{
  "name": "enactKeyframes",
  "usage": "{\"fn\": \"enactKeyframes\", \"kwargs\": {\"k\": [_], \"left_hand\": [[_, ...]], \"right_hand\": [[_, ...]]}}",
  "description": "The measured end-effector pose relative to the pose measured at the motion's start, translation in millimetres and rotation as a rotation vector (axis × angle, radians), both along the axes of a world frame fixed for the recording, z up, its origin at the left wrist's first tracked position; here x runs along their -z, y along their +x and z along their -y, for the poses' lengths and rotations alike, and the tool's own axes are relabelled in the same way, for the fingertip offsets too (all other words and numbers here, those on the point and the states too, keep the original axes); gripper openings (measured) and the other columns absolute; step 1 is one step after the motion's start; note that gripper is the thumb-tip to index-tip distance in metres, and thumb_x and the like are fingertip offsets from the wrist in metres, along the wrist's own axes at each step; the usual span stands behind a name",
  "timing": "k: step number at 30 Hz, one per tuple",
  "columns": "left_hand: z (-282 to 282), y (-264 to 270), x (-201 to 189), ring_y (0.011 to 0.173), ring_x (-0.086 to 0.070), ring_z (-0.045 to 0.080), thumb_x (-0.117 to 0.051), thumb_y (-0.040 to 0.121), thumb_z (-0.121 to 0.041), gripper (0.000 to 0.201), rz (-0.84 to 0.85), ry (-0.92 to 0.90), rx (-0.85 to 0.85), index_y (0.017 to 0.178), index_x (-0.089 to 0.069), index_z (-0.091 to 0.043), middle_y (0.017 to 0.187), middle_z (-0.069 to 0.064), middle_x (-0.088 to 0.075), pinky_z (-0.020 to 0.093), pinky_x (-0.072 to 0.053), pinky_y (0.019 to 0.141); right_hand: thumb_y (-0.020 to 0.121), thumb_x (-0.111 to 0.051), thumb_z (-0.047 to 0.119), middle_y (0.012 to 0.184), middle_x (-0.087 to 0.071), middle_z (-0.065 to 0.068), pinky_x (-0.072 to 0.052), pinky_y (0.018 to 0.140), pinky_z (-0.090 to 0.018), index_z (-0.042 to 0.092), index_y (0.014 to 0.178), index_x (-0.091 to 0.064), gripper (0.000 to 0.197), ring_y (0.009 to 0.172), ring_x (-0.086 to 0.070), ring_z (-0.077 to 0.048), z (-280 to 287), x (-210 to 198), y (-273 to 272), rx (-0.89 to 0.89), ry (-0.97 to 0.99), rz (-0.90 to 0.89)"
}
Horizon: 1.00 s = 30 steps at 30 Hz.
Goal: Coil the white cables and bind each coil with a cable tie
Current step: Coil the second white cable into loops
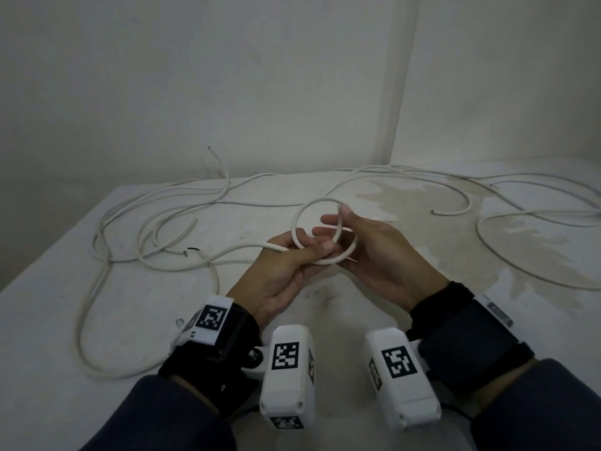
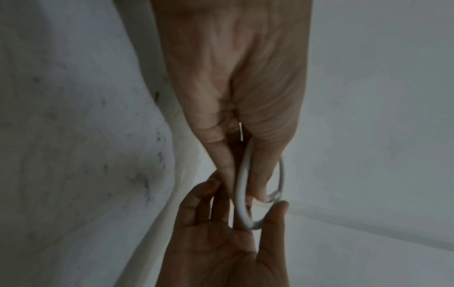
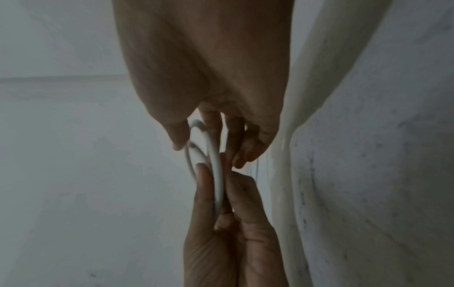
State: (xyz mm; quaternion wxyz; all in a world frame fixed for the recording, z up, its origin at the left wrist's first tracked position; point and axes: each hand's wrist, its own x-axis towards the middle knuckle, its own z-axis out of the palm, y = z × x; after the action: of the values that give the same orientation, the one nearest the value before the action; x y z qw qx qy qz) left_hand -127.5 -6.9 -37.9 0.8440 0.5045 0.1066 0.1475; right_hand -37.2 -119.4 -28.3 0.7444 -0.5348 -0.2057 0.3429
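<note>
A small coil of white cable (image 1: 300, 209) is held up between both hands over the white table (image 1: 81, 320). My left hand (image 1: 317, 247) pinches the coil's lower left side, thumb on top. The cable's free length (image 1: 240, 247) trails off to the left. My right hand (image 1: 338, 219) has fingers through the loop and the thumb on its far side, gripping it. In the left wrist view the coil (image 2: 239, 186) runs edge-on between thumb and fingers. The right wrist view shows the coil (image 3: 217, 174) the same way. A thin pale strip (image 1: 353, 259) pokes out by the right fingers; I cannot tell what it is.
Loose white cables (image 1: 146, 229) lie tangled on the table's left. More cables (image 1: 487, 222) loop across the right, with a cut end (image 1: 434, 211). A discoloured patch (image 1: 527, 242) marks the right side. White walls close the back and right, and the table edge runs down the left.
</note>
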Motion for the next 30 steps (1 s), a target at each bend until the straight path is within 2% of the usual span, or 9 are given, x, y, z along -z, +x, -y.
{"fn": "enactKeyframes", "kwargs": {"k": [2,5,7,8,10,15,20,24,30], "left_hand": [[2,-1,-2,0.091,-0.067,0.027,-0.057,0.082,0.01,0.038,0.019,-0.009,0.0,0.054,-0.07,-0.011,0.104,0.026,-0.064,0.027,-0.057,0.083],[2,-1,-1,0.084,-0.07,0.022,-0.058,0.081,0.009,0.032,0.006,-0.001,0.007,0.058,-0.071,-0.01,0.097,0.02,-0.068,0.024,-0.058,0.078],[2,0,1,0.091,-0.069,0.024,-0.062,0.078,0.004,0.013,-0.011,-0.009,0.02,0.087,-0.072,0.003,0.104,0.023,-0.068,0.025,-0.057,0.081],[1,1,3,0.096,-0.068,0.025,-0.062,0.08,0.002,0.024,-0.022,-0.01,0.016,0.102,-0.066,0.008,0.109,0.024,-0.067,0.026,-0.057,0.083],[1,2,3,0.098,-0.068,0.023,-0.059,0.086,-0.001,0.029,-0.038,-0.024,0.026,0.113,-0.06,0.01,0.112,0.021,-0.068,0.025,-0.056,0.083],[1,3,-4,0.073,-0.072,0.017,-0.054,0.091,0.0,0.008,0.033,-0.173,-0.143,0.087,-0.061,0.004,0.08,0.015,-0.071,0.027,-0.059,0.072],[1,7,0,0.085,-0.072,0.027,-0.052,0.095,-0.004,0.017,0.136,-0.235,-0.303,0.111,-0.05,0.0,0.088,0.018,-0.071,0.032,-0.06,0.072],[1,11,1,0.071,-0.07,0.025,-0.046,0.099,-0.007,0.021,0.133,-0.278,-0.334,0.119,-0.041,-0.007,0.075,0.013,-0.064,0.034,-0.059,0.062],[5,11,1,0.053,-0.054,0.011,-0.038,0.101,-0.008,0.032,0.044,0.001,-0.24,0.13,-0.04,-0.021,0.06,0.002,-0.051,0.03,-0.056,0.058]], "right_hand": [[0.094,-0.054,0.031,0.087,-0.073,-0.004,-0.052,0.08,-0.027,0.01,0.093,-0.069,0.025,0.084,-0.067,-0.016,0,2,-2,0.008,-0.007,0.025],[0.095,-0.054,0.025,0.079,-0.071,-0.005,-0.053,0.072,-0.024,0.008,0.081,-0.068,0.026,0.077,-0.066,-0.016,1,2,-3,0.042,0.035,0.017],[0.097,-0.051,0.027,0.079,-0.07,-0.008,-0.054,0.075,-0.029,0.008,0.076,-0.063,0.031,0.081,-0.066,-0.021,-1,1,-2,0.067,0.058,-0.038],[0.099,-0.048,0.028,0.079,-0.069,-0.009,-0.054,0.075,-0.031,0.008,0.074,-0.06,0.034,0.083,-0.067,-0.024,-2,1,-1,0.083,0.078,-0.08],[0.101,-0.043,0.032,0.074,-0.066,-0.009,-0.053,0.072,-0.033,0.011,0.07,-0.052,0.038,0.076,-0.069,-0.022,-3,0,-1,0.135,0.1,-0.145],[0.103,-0.036,0.036,0.047,-0.044,-0.002,-0.054,0.067,-0.036,0.013,0.065,-0.043,0.045,0.059,-0.059,-0.018,1,0,9,0.292,0.321,-0.379],[0.102,-0.04,0.033,0.043,-0.034,0.002,-0.05,0.069,-0.033,0.013,0.07,-0.044,0.039,0.044,-0.044,-0.013,-2,-1,10,0.32,0.364,-0.449],[0.104,-0.038,0.026,0.043,-0.035,0.002,-0.048,0.061,-0.032,0.009,0.075,-0.047,0.034,0.038,-0.043,-0.009,-4,0,6,0.35,0.397,-0.487],[0.104,-0.035,0.023,0.046,-0.035,0.004,-0.049,0.058,-0.027,0.01,0.076,-0.048,0.034,0.038,-0.038,-0.008,-5,2,4,0.263,0.354,-0.455]]}}
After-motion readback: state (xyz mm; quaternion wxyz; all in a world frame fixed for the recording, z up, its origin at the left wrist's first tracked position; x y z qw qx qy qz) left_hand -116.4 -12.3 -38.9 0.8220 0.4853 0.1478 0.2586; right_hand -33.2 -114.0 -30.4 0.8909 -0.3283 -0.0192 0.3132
